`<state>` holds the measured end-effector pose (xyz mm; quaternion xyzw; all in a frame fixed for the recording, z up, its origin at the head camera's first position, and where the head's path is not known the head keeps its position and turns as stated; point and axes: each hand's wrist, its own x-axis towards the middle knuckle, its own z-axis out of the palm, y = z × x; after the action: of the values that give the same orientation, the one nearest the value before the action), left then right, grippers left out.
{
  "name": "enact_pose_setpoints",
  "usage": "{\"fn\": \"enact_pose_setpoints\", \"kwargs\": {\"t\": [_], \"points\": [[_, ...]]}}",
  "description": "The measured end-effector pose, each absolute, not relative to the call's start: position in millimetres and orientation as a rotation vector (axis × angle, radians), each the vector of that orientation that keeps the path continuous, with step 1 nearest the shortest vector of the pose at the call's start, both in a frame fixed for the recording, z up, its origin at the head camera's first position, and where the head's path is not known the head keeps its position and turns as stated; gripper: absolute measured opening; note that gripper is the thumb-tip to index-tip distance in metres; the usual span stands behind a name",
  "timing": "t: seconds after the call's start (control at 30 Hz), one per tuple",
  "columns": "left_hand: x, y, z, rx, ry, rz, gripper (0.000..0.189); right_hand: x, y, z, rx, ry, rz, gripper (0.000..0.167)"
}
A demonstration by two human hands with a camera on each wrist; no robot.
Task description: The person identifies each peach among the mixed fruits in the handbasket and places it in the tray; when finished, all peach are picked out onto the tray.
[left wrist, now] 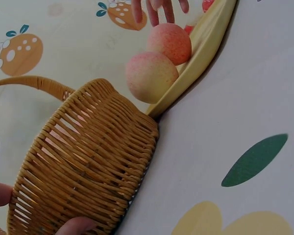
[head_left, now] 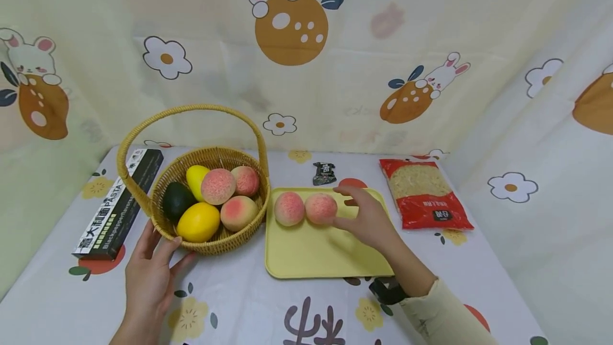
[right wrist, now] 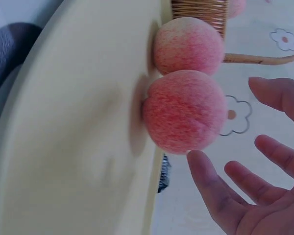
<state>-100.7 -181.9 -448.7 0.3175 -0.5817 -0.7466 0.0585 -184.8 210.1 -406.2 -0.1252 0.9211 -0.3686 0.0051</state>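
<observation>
My left hand holds the near left side of a wicker basket, its fingertips against the weave. Inside the basket lie several peaches, two yellow lemon-like fruits and a dark green fruit. On a pale yellow tray two pink peaches sit side by side. My right hand reaches over the tray, thumb and fingers spread around the right peach. One fingertip is right at that peach's surface; the left peach lies beyond it, nearer the basket.
A black and white pasta box lies left of the basket, partly behind its handle. Behind the tray is a small black wrapped packet. A red bag of dry noodles lies to the right. Printed curtains close off the back.
</observation>
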Motion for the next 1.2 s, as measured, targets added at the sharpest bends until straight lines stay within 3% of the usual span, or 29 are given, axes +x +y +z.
{"fn": "enact_pose_setpoints", "kwargs": {"t": [0.3,0.53,0.7,1.0,1.2], "points": [[-96.6,-178.8,-449.7,0.933,-1.757,-2.285,0.078,-151.8,221.8,-386.9,-0.193,2.861,-1.345,0.056],[-96.8,-176.2,-451.2,0.925,-1.756,-2.300,0.079,-134.3,215.7,-365.2,-0.286,2.850,-1.469,0.053],[-97.2,-177.7,-449.2,0.916,-1.748,-2.286,0.078,-137.8,194.5,-349.8,-0.479,2.846,-1.477,0.060],[-99.4,-180.7,-447.6,0.936,-1.741,-2.276,0.077,-157.0,135.2,-334.9,-0.640,2.715,-1.320,0.087],[-100.3,-181.9,-447.1,0.950,-1.751,-2.270,0.078,-175.9,93.9,-333.5,-0.854,2.709,-1.155,0.090]]}}
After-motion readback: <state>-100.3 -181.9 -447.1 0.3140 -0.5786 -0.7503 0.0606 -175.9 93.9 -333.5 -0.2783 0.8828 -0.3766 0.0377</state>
